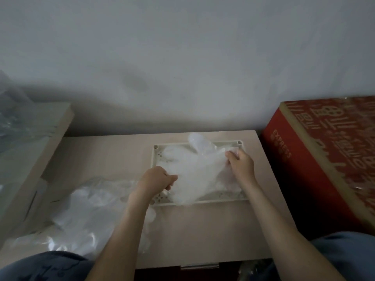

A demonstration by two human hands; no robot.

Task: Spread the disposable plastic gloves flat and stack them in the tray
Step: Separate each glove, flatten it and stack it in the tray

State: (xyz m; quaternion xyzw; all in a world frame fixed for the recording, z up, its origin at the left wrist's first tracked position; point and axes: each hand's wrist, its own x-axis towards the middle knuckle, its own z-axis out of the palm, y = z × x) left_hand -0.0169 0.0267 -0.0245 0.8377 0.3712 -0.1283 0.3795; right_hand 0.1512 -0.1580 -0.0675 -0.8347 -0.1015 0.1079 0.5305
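item: glove [194,171], over the tray [203,201]. my left hand [157,179] pinches its near-left edge, my right hand [240,165] pinches the far-right edge, pulling apart to flatten it. unsorted gloves [85,216] wait on the table [203,230], left.

the tray [156,159] sits on the table [101,151], loose gloves [85,216] left, box [324,155] right.

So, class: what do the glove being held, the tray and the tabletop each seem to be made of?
Glove: thin, translucent plastic film; it crumples and lets light through.
Tray: probably rigid moulded plastic, cream, with punched holes.
Tabletop: pale wood-grain, likely laminate, matt.
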